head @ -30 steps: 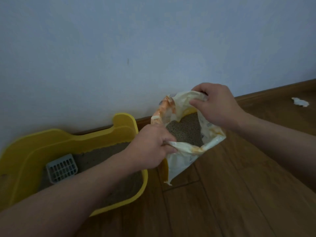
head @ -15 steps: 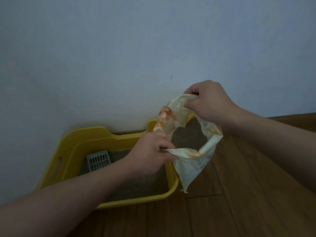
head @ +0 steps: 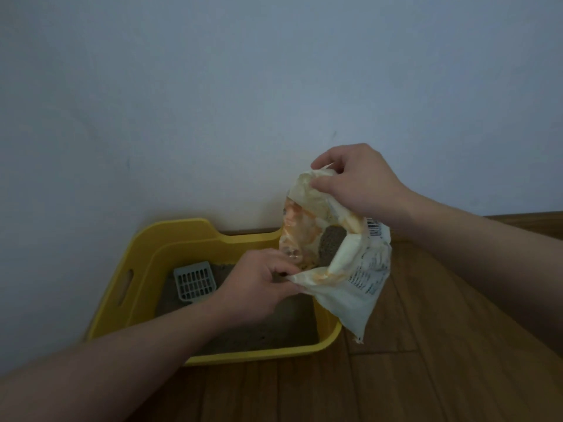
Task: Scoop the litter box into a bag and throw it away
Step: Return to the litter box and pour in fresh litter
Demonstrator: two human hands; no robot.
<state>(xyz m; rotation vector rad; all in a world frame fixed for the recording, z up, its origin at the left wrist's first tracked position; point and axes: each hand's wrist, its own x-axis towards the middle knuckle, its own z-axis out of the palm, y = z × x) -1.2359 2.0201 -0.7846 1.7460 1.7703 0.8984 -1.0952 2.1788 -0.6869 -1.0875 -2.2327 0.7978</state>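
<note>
A white and orange plastic bag (head: 356,287) hangs over the right end of the yellow litter box (head: 182,236), its mouth held apart with grey litter visible inside. My left hand (head: 259,281) pinches the near edge of the bag's mouth. My right hand (head: 356,181) grips the far upper edge, higher up. The box stands on the floor against the wall and holds grey-brown litter (head: 283,333). A pale slotted scoop (head: 195,281) lies in the litter at the box's far left.
A plain pale wall (head: 243,102) rises directly behind the box. Wooden plank floor (head: 411,376) spreads in front and to the right, with a wood baseboard (head: 524,216) along the wall at right.
The view has shifted so the box and bag sit lower and more central. My right hand has lifted the bag's far edge higher, tilting the bag; both hands keep their hold.
</note>
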